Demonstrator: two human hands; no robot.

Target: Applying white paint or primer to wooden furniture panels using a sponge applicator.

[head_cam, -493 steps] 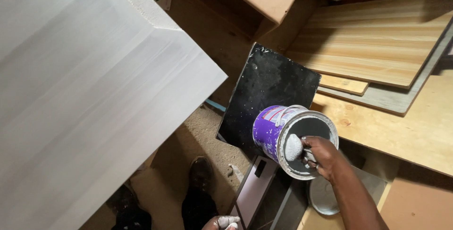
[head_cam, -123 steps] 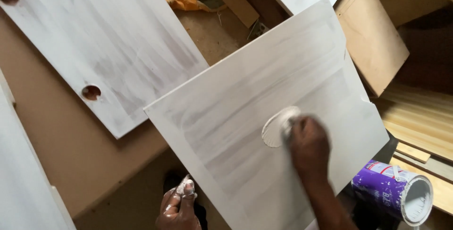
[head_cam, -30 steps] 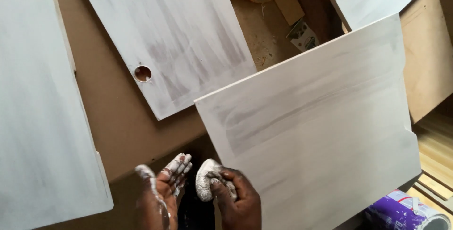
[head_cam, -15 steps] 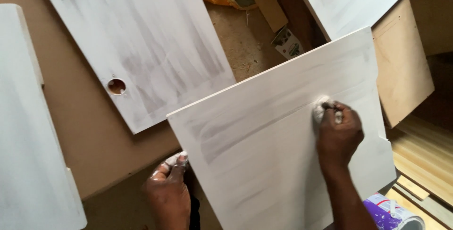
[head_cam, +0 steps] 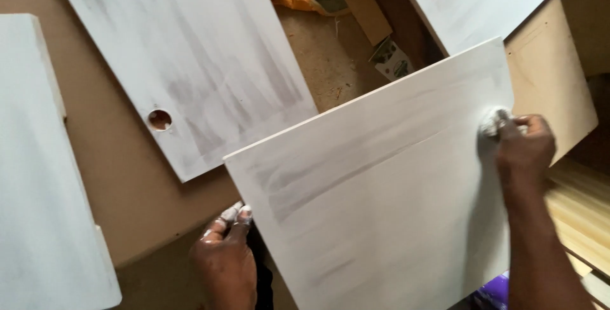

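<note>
A large white-coated board [head_cam: 381,183] lies tilted in front of me, streaked with grey where the coat is thin. My right hand [head_cam: 522,148] presses a white paint-soaked rag [head_cam: 490,122] against the board near its far right edge. My left hand [head_cam: 225,256], fingers smeared white, steadies the board at its near left corner.
Another white board with two round holes [head_cam: 184,62] lies at the upper left, a third [head_cam: 38,176] at the far left, a fourth [head_cam: 483,1] at the upper right. Bare wood panels [head_cam: 553,75] sit to the right. A purple paint can [head_cam: 492,297] peeks out at the bottom.
My right hand has carried the rag from the near corner across the board to its far right edge. My left hand moved onto the board's near corner.
</note>
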